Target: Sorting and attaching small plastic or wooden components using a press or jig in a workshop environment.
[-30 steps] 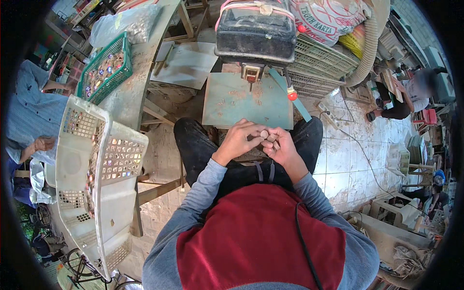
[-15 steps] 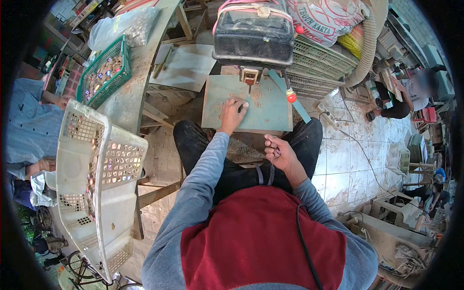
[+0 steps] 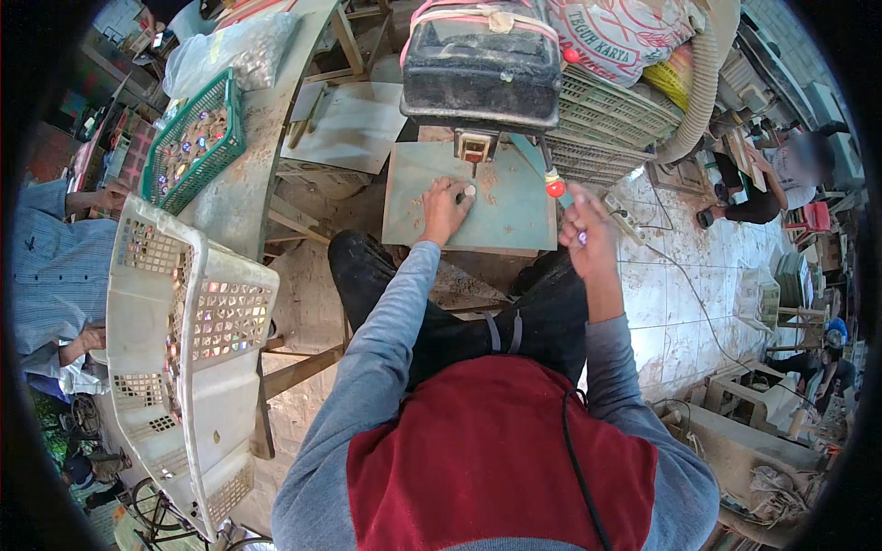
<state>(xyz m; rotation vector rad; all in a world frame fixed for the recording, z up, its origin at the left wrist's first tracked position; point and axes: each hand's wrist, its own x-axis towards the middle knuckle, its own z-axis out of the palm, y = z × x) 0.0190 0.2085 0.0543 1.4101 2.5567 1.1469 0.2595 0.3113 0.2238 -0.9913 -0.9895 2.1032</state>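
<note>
While the left hand (image 3: 445,211) lies on the blue-green board (image 3: 519,220), its fingers are closed on a pale wooden disc (image 3: 470,190), held at the hand's one o'clock. From that disc the metal bit (image 3: 474,169) of a black drill press (image 3: 482,73) stands at twelve o'clock; whether it touches the disc cannot be told. Wood shavings (image 3: 491,177) are scattered over the board nearby.

At the left hand's three o'clock, the right hand (image 3: 593,237) is raised, slightly blurred, beyond the board's edge. It grips a small purple-marked piece (image 3: 582,238) near the palm, and its upper fingers stretch toward a red ball knob (image 3: 556,187) at the hand's eleven o'clock; contact with the knob is unclear.

Taking the whole view as a dial, a dusty counter (image 3: 265,124) runs along ten to eleven o'clock, bearing a green plastic basket (image 3: 216,171) of small pieces and a clear plastic bag (image 3: 220,62). A cream plastic crate (image 3: 220,390) stands tilted between eight and nine, beside a co-worker in a blue shirt (image 3: 62,253) at nine. A corrugated hose (image 3: 700,106) curves down at two.
</note>
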